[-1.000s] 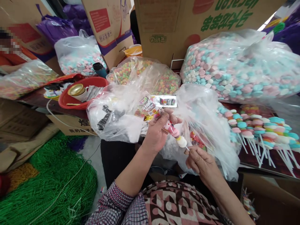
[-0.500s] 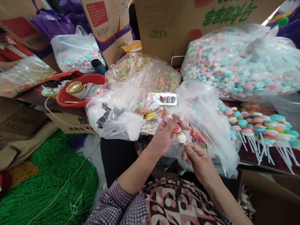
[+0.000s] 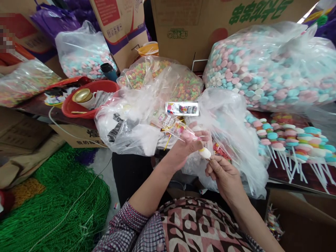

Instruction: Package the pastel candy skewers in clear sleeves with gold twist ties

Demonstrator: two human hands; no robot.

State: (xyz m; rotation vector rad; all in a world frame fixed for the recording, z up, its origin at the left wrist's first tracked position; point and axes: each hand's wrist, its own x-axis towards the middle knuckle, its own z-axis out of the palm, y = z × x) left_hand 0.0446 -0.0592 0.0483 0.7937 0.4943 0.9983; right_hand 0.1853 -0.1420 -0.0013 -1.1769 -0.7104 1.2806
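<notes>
Hands [image 3: 183,148] [image 3: 225,175] hold candy skewer [image 3: 204,152] in printed sleeve [image 3: 172,125].

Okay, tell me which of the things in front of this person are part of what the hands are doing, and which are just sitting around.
In hand:
left hand holding the printed cellophane sleeve
right hand pinching the candy skewer by its stick
finished candy skewers
bag of pastel candy discs

Lying about:
red bowl
gold tin
green netting
cardboard boxes
</notes>
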